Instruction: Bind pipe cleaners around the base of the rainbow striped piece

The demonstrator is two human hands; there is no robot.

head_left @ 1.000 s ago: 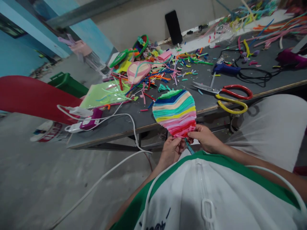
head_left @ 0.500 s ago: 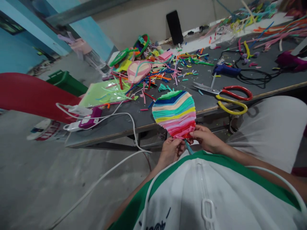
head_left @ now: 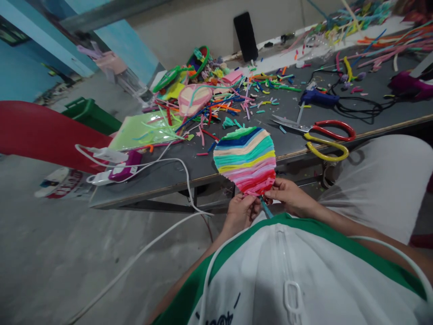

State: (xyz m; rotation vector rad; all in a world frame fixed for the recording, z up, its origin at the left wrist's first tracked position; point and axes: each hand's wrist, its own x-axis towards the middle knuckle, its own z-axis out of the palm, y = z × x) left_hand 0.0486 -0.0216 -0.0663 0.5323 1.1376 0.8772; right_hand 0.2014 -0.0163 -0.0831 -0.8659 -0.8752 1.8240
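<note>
Between my hands is a rounded, striped panel of fuzzy pipe cleaners, in bands of green, blue, cream, yellow, pink and red. Its narrow lower end points toward my body. My left hand pinches that end from the left, thumb and fingers closed. From the right, my right hand grips the red edge of the same panel. A teal pipe cleaner hangs down between the hands toward my shirt. Large scissors with one red and one yellow handle lie open at the table edge, right of the panel.
On the grey table lie cut pipe cleaner pieces, a pink heart-shaped piece and a blue glue gun with black cord. A phone leans on the wall. A white cable runs from a purple power strip past my left side.
My right fingers have shifted slightly along the lower red edge of the panel. The view has tilted a little; the panel stays in both hands.
</note>
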